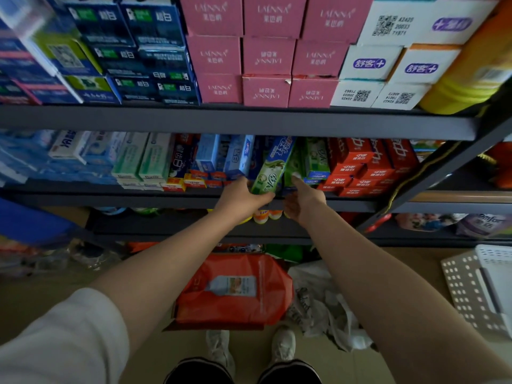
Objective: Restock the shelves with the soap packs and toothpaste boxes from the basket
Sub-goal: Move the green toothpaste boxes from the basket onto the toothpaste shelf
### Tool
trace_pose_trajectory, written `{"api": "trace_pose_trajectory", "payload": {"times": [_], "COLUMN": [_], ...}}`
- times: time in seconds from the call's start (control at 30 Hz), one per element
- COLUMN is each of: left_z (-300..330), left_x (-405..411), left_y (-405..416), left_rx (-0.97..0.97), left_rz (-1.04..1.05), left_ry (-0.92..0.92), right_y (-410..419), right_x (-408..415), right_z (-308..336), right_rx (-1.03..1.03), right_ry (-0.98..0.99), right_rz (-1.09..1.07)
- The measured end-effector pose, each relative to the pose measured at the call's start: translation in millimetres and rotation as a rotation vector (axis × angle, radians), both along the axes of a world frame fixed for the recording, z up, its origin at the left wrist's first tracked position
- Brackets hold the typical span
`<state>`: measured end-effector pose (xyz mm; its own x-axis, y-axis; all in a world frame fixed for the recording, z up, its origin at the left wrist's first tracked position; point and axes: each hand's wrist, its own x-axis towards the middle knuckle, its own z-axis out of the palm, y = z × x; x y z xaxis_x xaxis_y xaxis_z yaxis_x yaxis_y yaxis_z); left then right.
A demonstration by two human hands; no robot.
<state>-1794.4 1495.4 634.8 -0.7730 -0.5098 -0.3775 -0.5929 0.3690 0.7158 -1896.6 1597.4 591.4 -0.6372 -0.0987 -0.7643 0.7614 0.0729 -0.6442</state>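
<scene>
One green-and-blue cardboard toothpaste box [273,166] leans into the middle shelf [194,199], its near end gripped in my left hand [243,196], fingers curled around its lower edge. My right hand [300,199] is just beside it, one finger extended, touching the neighbouring green boxes [315,159]; red boxes [363,167] flank these.

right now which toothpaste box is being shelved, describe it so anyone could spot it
On the middle shelf, between the blue boxes and red boxes, the green toothpaste box stands out. It alone tilts, gripped at its near end by the left hand.
</scene>
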Motion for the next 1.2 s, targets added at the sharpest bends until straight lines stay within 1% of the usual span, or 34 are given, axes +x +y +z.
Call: {"api": "trace_pose_trajectory", "payload": {"times": [0.1,0.17,0.27,0.33,0.43,0.67,0.7,0.73,0.8,0.83,0.87,0.93,1.0,1.07,1.2], "left_z": [8.3,12.2,14.5,11.4,5.9,3.4,2.8,2.0,0.6,0.3,0.4,1.5,2.2,3.1,4.6], "left_x": [0.4,6.2,14.0,14.4,9.1,-8.8,-8.8,-8.4,-7.0,-6.6,-6.4,-5.5,-4.7,-3.7,-2.7], "left_y": [-3.1,-6.7,-7.4,-3.1,4.2,9.9,9.5,8.2,4.5,2.4,0.4,-2.9,-5.2,-7.5,-9.3], "left_rx": [-0.227,-0.415,-0.699,-0.794,-0.795,-0.771,-0.761,-0.746,-0.705,-0.685,-0.667,-0.648,-0.644,-0.658,-0.694], "left_rz": [-0.034,-0.032,-0.066,-0.100,-0.155,-0.206,-0.207,-0.208,-0.211,-0.216,-0.224,-0.236,-0.243,-0.243,-0.293], "left_ry": [0.013,0.007,-0.075,-0.118,-0.146,-0.131,-0.120,-0.111,-0.100,-0.096,-0.090,-0.071,-0.052,-0.040,-0.022], "right_y": [0.7,1.6,1.9,2.7,8.5,16.3,17.6,20.1,26.1,27.9,27.8,21.7,13.1,9.1,20.6], "right_x": [0.2,-0.4,0.2,3.7,10.3,11.4,14.2,17.3,23.2,27.3,31.0,36.8,38.3,38.5,41.2], "right_z": [2.2,4.8,5.2,4.1,1.6,9.2,10.6,11.6,9.8,12.2,16.2,21.8,24.9,26.8,31.8], "right_rx": [-0.031,-0.017,-0.013,-0.011,0.005,0.023,0.081,0.192,0.479,0.559,0.578,0.577,0.597,0.612,0.526], "right_ry": [-0.068,-0.052,-0.016,-0.021,-0.019,-0.013,0.023,0.104,0.403,0.540,0.622,0.701,0.709,0.710,0.759], "right_rz": [-0.006,-0.005,0.009,0.019,0.014,0.059,0.074,0.132,0.285,0.322,0.336,0.374,0.402,0.386,0.316]}}
